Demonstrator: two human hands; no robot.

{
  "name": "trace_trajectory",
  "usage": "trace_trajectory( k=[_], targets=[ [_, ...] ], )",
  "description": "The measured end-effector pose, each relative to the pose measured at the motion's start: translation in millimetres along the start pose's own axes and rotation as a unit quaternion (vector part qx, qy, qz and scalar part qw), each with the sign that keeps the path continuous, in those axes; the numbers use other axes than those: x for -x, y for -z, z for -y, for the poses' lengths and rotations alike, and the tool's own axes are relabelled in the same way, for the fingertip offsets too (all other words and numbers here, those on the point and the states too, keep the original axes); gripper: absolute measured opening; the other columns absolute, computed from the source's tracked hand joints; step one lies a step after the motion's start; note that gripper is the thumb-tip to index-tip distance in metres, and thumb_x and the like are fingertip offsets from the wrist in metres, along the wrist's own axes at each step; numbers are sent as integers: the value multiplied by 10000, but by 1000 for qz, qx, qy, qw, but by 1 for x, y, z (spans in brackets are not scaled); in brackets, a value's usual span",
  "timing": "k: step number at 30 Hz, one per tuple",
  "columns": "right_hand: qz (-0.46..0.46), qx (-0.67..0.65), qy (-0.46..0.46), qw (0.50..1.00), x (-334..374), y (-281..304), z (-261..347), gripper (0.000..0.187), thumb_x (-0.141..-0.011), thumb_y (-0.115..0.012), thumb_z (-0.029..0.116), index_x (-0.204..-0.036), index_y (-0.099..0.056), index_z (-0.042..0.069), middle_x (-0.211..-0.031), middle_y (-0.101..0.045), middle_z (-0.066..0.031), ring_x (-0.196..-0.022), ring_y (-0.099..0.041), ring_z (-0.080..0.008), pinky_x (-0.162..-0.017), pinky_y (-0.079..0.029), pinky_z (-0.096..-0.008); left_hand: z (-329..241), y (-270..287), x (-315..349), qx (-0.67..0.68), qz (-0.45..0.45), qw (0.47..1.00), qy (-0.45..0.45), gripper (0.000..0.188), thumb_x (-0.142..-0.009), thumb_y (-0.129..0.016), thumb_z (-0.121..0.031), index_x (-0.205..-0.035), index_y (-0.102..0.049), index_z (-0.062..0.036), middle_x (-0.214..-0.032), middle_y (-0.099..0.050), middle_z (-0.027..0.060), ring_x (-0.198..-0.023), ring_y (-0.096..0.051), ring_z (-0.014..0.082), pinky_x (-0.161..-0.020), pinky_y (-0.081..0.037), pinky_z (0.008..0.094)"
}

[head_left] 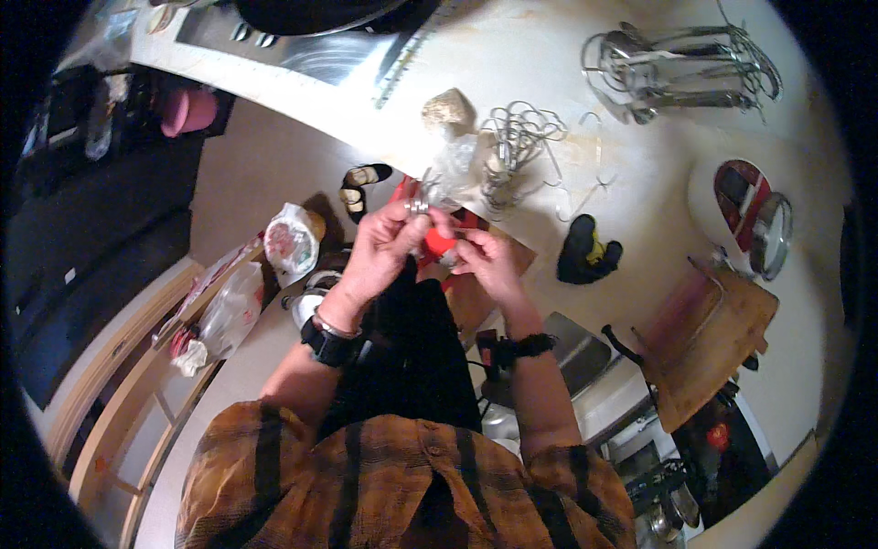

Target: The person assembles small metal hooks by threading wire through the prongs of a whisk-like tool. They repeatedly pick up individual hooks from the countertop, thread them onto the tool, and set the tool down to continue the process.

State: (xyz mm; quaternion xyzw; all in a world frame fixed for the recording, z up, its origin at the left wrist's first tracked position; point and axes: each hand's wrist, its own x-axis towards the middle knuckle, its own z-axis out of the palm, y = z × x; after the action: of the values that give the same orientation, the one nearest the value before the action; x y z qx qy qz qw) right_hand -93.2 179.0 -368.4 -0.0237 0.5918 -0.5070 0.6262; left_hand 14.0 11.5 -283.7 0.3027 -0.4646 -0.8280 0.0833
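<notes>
My left hand point(389, 245) is closed in a pinch at the counter's near edge, with a shiny metal wire piece point(418, 207) at its fingertips. My right hand point(492, 263) is beside it, thumb and fingers pinched together; what they hold is too small to make out. A bright red object point(439, 242) shows between and below the hands. Just beyond lies a crumpled clear plastic bag point(455, 163). A tangled heap of metal wire hooks point(521, 137) sits to its right, and a few loose hooks point(599, 183) lie apart from the heap.
A wire rack of metal utensils point(686, 69) stands far right. Nearer are a black-and-yellow object point(588, 250), a wooden board point(709, 343) and a white container with a red inside point(741, 197). A stove point(320, 57) is far left. Shoes point(361, 188) and bags point(233, 306) lie low left.
</notes>
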Motion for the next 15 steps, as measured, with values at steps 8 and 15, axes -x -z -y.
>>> trace_trajectory(
  k=[8,15],
  targets=[
    [-169,148,122,967,-26,60,-42,273,-956,-574,234,-1092,-624,3,-839,-661,-31,-719,-606,-82,-653,-484,-221,20,10,-1,39,-58,997,-19,216,-988,-490,-163,-963,-653,-24,-939,-694,126,-967,-647,242,-928,-471,399],
    [-494,415,101,757,-65,211,-24,231,-853,-638,282,-864,-667,53,-727,-665,-149,-657,-646,-307,-623,-502,-398,41,27,4,50,-122,991,15,194,-978,-497,-101,-957,-649,17,-958,-693,126,-966,-658,226,-922,-469,354]
  ],
)
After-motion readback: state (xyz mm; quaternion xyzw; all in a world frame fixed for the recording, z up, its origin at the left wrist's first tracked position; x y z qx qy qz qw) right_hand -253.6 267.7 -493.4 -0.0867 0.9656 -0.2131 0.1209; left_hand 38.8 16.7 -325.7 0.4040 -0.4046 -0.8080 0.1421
